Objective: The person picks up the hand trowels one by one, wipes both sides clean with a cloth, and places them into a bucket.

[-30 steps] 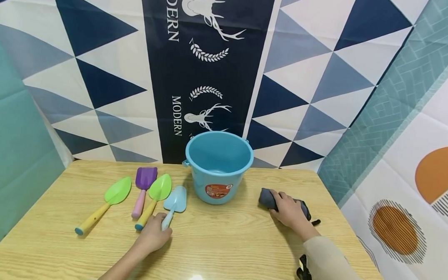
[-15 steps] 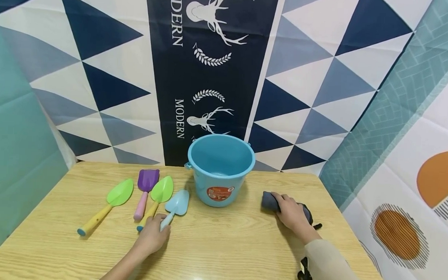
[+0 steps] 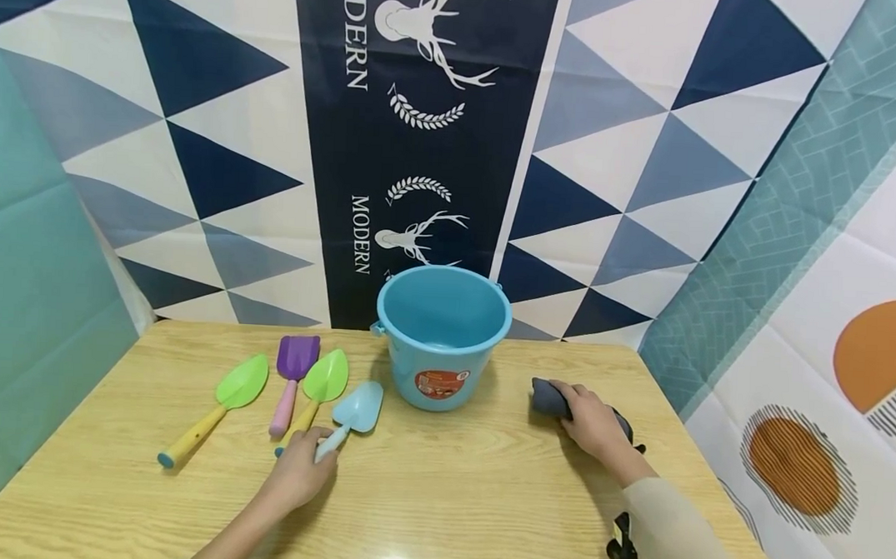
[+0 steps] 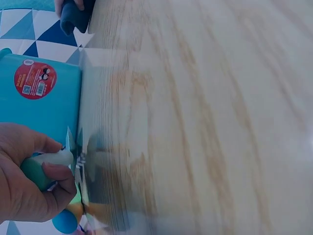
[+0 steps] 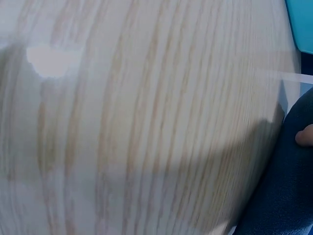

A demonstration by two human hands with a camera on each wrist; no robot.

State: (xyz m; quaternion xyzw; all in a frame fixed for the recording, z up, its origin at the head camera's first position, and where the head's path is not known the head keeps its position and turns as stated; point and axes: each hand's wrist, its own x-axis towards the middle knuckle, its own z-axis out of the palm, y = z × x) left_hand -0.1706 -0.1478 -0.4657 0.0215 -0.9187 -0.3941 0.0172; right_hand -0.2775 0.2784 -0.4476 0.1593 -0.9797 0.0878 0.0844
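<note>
My left hand (image 3: 298, 475) grips the handle of a light blue toy trowel (image 3: 360, 407), its blade pointing away toward the bucket. In the left wrist view, thumb and fingers pinch the pale handle (image 4: 57, 157). At the right of the table, my right hand (image 3: 590, 426) lies over a rolled dark grey-blue cloth bundle (image 3: 550, 398), fingers curled round its top. The right wrist view shows the bundle's soft fabric (image 5: 281, 196) with one fingertip on it. Between the hands, toward the back, stands a blue bucket (image 3: 406, 369), upright.
Left of the held trowel lie a green trowel (image 3: 328, 376) with a yellow handle, a purple shovel (image 3: 297, 358) with a pink handle, and another green trowel (image 3: 242, 381). A small black device (image 3: 622, 546) shows beside the right sleeve. A patterned wall covering (image 3: 424, 145) rises behind the table.
The light blue trowel has turned, its blade swinging slightly right as my left hand drew a little nearer. My right hand and the cloth bundle have shifted slightly right. The head view has shifted a little.
</note>
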